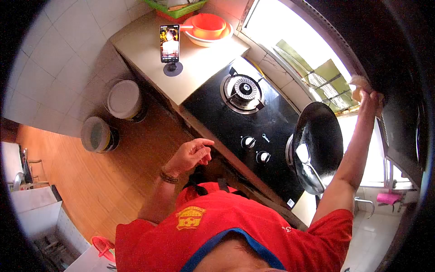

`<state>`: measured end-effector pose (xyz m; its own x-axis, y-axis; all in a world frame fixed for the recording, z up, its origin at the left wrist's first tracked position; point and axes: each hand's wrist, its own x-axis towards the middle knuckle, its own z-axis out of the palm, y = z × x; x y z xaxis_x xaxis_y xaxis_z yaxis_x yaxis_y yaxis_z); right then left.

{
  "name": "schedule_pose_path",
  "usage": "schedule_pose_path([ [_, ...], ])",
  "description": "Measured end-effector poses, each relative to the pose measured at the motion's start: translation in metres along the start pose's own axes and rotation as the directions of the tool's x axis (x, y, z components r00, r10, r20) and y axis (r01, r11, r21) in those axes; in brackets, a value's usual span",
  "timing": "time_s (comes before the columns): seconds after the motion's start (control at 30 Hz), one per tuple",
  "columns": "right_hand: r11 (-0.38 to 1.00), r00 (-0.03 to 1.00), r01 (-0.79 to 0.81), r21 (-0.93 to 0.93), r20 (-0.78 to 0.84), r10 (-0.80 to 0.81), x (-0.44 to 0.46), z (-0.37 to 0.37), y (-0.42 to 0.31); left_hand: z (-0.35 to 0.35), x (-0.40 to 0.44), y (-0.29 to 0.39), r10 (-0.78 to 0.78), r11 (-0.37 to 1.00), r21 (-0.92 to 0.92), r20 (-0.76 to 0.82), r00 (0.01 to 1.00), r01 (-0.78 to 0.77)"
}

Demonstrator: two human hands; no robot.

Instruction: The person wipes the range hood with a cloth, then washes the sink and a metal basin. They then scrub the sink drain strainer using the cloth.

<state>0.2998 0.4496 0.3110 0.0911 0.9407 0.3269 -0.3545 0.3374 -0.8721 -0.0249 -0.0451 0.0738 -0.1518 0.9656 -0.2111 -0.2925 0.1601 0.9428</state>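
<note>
My right hand (372, 97) is raised at the far right with its arm stretched out. It grips a pale, crumpled cloth (360, 83) against the edge of the dark range hood (398, 86); part of the fingers is hidden. My left hand (190, 156) hovers in front of the counter edge, index finger out and the other fingers loosely curled, with nothing in it. Below my right arm, a black wok (324, 131) sits tilted on the right burner of the black gas stove (204, 104). A metal ladle (310, 165) rests inside it.
A phone (170, 43) stands on a round-based holder on the counter, near an orange strainer (209, 26) in a bowl. The left burner (244, 90) is bare. Two lidded buckets (123, 99) stand on the wooden floor. A bright window (281, 27) lies behind the stove.
</note>
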Motion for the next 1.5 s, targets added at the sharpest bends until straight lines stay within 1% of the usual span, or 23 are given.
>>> schedule_pose_path([
  [0.1, 1.0, 1.0, -0.001, -0.012, 0.005, 0.001, 0.003, -0.003, 0.002, 0.011, 0.005, -0.003, -0.008, 1.0, -0.028, 0.057, 0.998, 0.009],
  [0.17, 1.0, 1.0, -0.002, -0.028, -0.001, 0.002, 0.003, -0.015, -0.001, 0.02, 0.006, 0.003, -0.033, 0.996, 0.086, 0.11, 0.993, 0.023],
  [0.2, 1.0, 1.0, 0.0, -0.031, -0.002, 0.0, 0.003, -0.02, -0.006, 0.025, 0.006, 0.003, -0.035, 0.995, 0.092, 0.109, 0.993, 0.025],
  [0.27, 0.999, 1.0, 0.016, -0.04, -0.014, -0.016, 0.0, -0.039, -0.016, 0.033, 0.004, 0.002, -0.026, 0.999, 0.04, 0.076, 0.997, 0.023],
  [0.4, 0.996, 0.997, 0.066, -0.056, -0.044, -0.068, -0.005, -0.085, -0.045, 0.04, 0.006, -0.008, -0.045, 0.998, 0.055, 0.074, 0.996, 0.041],
  [0.47, 0.995, 0.995, 0.077, -0.069, -0.066, -0.081, -0.012, -0.108, -0.055, 0.04, 0.005, -0.008, -0.02, 0.99, 0.14, 0.067, 0.998, 0.01],
  [0.5, 0.995, 0.994, 0.079, -0.068, -0.073, -0.084, -0.017, -0.117, -0.059, 0.042, 0.006, -0.007, -0.018, 0.99, 0.142, 0.064, 0.998, 0.009],
  [0.57, 0.994, 0.992, 0.091, -0.064, -0.08, -0.096, -0.026, -0.126, -0.062, 0.045, 0.009, 0.0, -0.044, 0.97, 0.242, 0.036, 0.998, 0.034],
  [0.7, 0.996, 0.993, 0.074, -0.044, -0.091, -0.077, -0.043, -0.13, -0.054, 0.042, 0.011, -0.008, -0.009, 0.979, 0.202, -0.005, 1.0, 0.01],
  [0.73, 0.996, 0.992, 0.074, -0.045, -0.1, -0.078, -0.047, -0.13, -0.053, 0.042, 0.012, -0.012, -0.044, 0.985, 0.163, -0.034, 0.998, 0.049],
  [0.77, 0.997, 0.993, 0.071, -0.036, -0.092, -0.074, -0.047, -0.126, -0.05, 0.04, 0.015, -0.013, -0.078, 0.989, 0.123, -0.059, 0.995, 0.085],
  [0.8, 0.997, 0.994, 0.068, -0.026, -0.089, -0.07, -0.052, -0.119, -0.046, 0.038, 0.018, -0.012, -0.075, 0.99, 0.119, -0.058, 0.995, 0.082],
  [0.87, 0.998, 0.994, 0.058, -0.022, -0.087, -0.059, -0.057, -0.107, -0.039, 0.03, 0.023, -0.008, -0.099, 0.983, 0.154, -0.023, 0.995, 0.101],
  [1.0, 0.999, 0.996, 0.048, -0.009, -0.07, -0.049, -0.07, -0.066, -0.018, 0.004, 0.041, -0.005, -0.08, 0.986, 0.151, 0.026, 0.996, 0.075],
  [1.07, 0.999, 0.998, 0.032, 0.008, -0.052, -0.032, -0.075, -0.037, -0.004, -0.015, 0.046, 0.006, -0.103, 0.958, 0.275, 0.062, 0.993, 0.082],
  [1.1, 0.999, 0.999, 0.028, 0.017, -0.044, -0.027, -0.077, -0.022, 0.002, -0.026, 0.047, 0.006, -0.105, 0.959, 0.27, 0.064, 0.992, 0.084],
  [1.17, 0.999, 1.0, 0.009, 0.037, -0.03, -0.008, -0.081, 0.011, 0.019, -0.051, 0.054, 0.01, 0.003, 0.936, 0.352, 0.056, 0.998, -0.023],
  [1.2, 0.998, 1.0, 0.012, 0.056, -0.025, -0.01, -0.084, 0.03, 0.025, -0.062, 0.056, 0.016, 0.011, 0.934, 0.355, 0.09, 0.996, -0.042],
  [1.27, 0.994, 1.0, 0.025, 0.109, -0.01, -0.024, -0.092, 0.068, 0.037, -0.085, 0.051, 0.032, -0.006, 0.949, 0.315, -0.007, 1.0, 0.008],
  [1.33, 0.986, 0.999, 0.049, 0.16, 0.004, -0.051, -0.097, 0.11, 0.051, -0.108, 0.049, 0.041, 0.038, 0.954, 0.298, -0.046, 0.998, -0.022],
  [1.4, 0.976, 0.997, 0.068, 0.209, 0.021, -0.074, -0.094, 0.148, 0.061, -0.138, 0.051, 0.042, -0.048, 0.949, 0.309, -0.062, 0.997, 0.065],
  [1.43, 0.971, 0.996, 0.074, 0.227, 0.032, -0.084, -0.092, 0.164, 0.065, -0.149, 0.051, 0.042, -0.038, 0.949, 0.314, -0.02, 0.999, 0.042],
  [1.5, 0.964, 0.993, 0.088, 0.251, 0.05, -0.104, -0.087, 0.194, 0.071, -0.169, 0.048, 0.043, -0.015, 0.939, 0.339, -0.105, 0.994, 0.05],
])
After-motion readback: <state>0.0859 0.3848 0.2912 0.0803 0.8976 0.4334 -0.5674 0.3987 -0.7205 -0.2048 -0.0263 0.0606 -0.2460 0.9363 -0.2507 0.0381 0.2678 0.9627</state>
